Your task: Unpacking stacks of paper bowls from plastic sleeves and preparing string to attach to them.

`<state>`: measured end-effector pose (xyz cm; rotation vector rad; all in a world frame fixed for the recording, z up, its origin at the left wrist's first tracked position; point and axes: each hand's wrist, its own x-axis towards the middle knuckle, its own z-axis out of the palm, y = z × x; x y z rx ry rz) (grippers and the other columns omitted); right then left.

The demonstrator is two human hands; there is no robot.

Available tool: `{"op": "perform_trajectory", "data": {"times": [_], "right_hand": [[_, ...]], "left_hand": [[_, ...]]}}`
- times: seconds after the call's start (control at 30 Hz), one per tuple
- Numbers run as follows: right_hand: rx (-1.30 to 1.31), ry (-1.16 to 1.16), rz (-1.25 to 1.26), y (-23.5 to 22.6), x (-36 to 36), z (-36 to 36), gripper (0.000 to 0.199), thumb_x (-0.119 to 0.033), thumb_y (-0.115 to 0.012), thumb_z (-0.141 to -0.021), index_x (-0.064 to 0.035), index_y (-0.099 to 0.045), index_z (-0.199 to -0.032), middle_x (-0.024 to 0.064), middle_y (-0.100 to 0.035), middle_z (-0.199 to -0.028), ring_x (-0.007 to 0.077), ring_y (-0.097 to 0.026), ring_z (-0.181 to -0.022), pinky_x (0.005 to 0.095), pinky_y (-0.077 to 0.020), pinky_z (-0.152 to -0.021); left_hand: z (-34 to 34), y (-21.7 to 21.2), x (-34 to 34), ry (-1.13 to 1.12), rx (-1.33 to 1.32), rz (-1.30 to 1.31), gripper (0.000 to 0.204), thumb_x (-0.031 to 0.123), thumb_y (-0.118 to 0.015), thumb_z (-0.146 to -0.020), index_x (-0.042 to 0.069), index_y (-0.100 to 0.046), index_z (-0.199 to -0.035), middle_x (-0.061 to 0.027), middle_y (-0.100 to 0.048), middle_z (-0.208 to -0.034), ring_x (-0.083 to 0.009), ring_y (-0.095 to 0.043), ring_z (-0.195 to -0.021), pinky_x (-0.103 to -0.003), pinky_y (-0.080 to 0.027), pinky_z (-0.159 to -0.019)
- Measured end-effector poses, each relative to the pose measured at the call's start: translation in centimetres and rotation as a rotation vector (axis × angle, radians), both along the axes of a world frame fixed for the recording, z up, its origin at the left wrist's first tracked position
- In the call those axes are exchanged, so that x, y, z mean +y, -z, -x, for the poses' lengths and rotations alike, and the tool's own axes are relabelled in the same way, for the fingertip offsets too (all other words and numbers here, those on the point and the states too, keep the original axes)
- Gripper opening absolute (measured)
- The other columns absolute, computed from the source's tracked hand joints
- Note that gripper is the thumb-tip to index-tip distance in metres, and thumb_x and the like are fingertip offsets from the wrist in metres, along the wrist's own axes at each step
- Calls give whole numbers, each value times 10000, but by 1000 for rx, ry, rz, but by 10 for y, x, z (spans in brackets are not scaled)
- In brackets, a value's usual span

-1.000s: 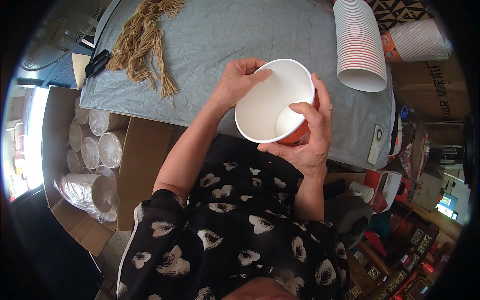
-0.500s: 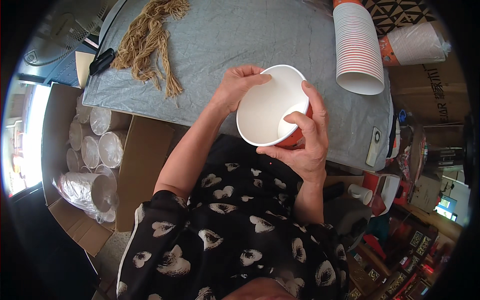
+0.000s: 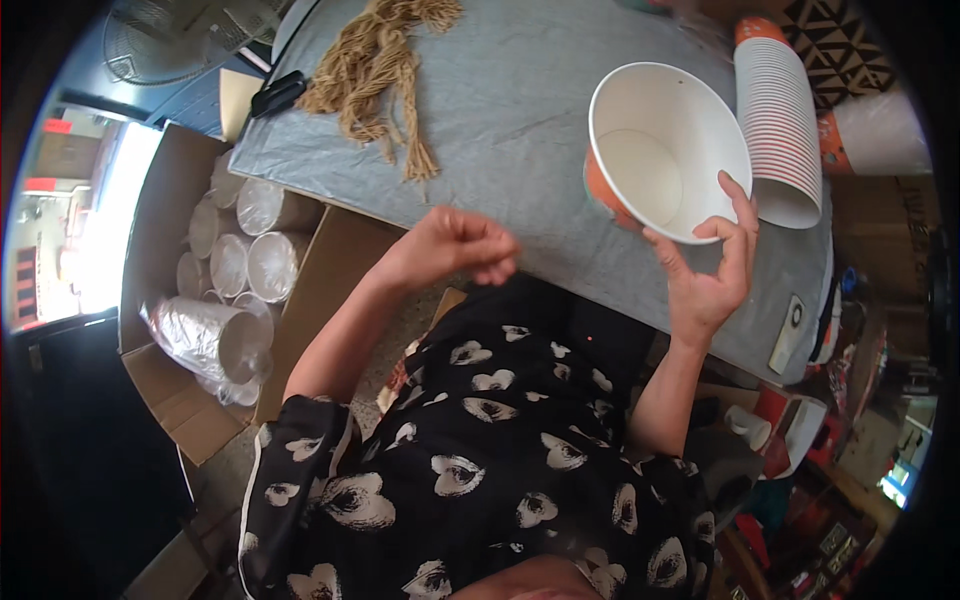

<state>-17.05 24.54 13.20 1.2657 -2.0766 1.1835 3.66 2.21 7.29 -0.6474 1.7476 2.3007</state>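
A large paper tub (image 3: 650, 170), white inside and orange outside, tilts above the table with its wide mouth toward me. My right hand (image 3: 710, 275) grips its near rim at the lower right, thumb outside and fingers over the edge. A tiny dark speck shows near the tub's far inner rim. My left hand (image 3: 460, 248) hangs apart from the tub, in front of the table's near edge. Its fingers are curled in and pressed toward the thumb; whatever they hold, if anything, is hidden.
A grey-covered table (image 3: 500, 120) bears tan yarn (image 3: 380, 80), a black clip-like object (image 3: 278, 94) and a long stack of paper tubs (image 3: 780, 120). Left of me, an open carton (image 3: 300, 300) holds several wrapped cup stacks. A white-and-black strip (image 3: 787, 335) lies at the table's right corner.
My left hand has let go of the tub's rim and moved down and away, fingers curling. My right hand has carried the tub right and forward. The view has shifted too.
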Motion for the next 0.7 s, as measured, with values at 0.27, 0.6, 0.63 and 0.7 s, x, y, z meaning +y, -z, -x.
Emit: {"op": "perform_trajectory", "data": {"times": [0.27,0.6,0.63,0.7], "right_hand": [[-110,18,72,37,-29,5,499,-206,-952,-703,-38,-614,-1029,186,-590,-1416,360,-542,-1320,484,-479,-1049],[-301,2,96,56,16,-33,241,-45,-772,-898,13,-673,-1109,131,-688,-1143,189,-637,-912,295,-524,-775],[-415,-102,81,56,16,-38,146,-10,-725,-927,17,-686,-1065,113,-710,-1059,144,-626,-816,260,-516,-712],[-540,-192,69,53,6,-50,58,5,-694,-946,16,-694,-1003,86,-722,-988,99,-615,-756,233,-504,-666]], "left_hand": [[-79,-12,-9,-80,50,934,209,243,-741,-928,60,-760,-1027,-107,-750,-884,-280,-733,-781,-369,-557,-696],[-27,37,-24,-528,-131,1368,180,243,-726,-921,73,-671,-910,-95,-650,-895,-331,-682,-809,-451,-525,-675],[-28,37,-24,-525,-129,1369,180,243,-726,-921,73,-671,-910,-95,-650,-895,-331,-682,-809,-451,-525,-675],[-34,35,-20,-442,-149,1349,140,198,-704,-924,66,-664,-904,-119,-644,-885,-358,-673,-780,-465,-522,-663]]}}
